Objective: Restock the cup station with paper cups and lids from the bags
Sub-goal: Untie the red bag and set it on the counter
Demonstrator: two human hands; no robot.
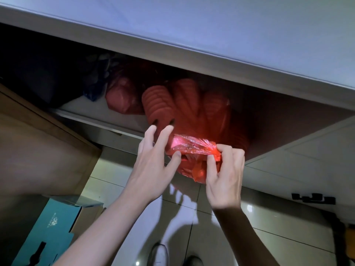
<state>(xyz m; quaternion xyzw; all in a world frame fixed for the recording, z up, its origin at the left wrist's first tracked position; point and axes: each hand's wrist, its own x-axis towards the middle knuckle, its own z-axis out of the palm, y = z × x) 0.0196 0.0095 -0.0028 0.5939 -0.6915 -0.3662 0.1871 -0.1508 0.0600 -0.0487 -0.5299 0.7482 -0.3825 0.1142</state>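
The worktop (pixel 192 25) is hanging over both of your hands. Beneath it, one red bag (pixel 192 112) of stacked lids is lying on the shelf (pixel 86 114), just beyond your fingers. Your right hand (pixel 224 177) is pinching its twisted neck closed; your left hand (pixel 153 166) is spreading open, thumb touching the plastic.

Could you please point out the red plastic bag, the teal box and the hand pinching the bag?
red plastic bag (pixel 192 145): head view, on its twisted neck.
teal box (pixel 51 225): head view, on its top face.
right hand (pixel 224 179): head view, on its back.
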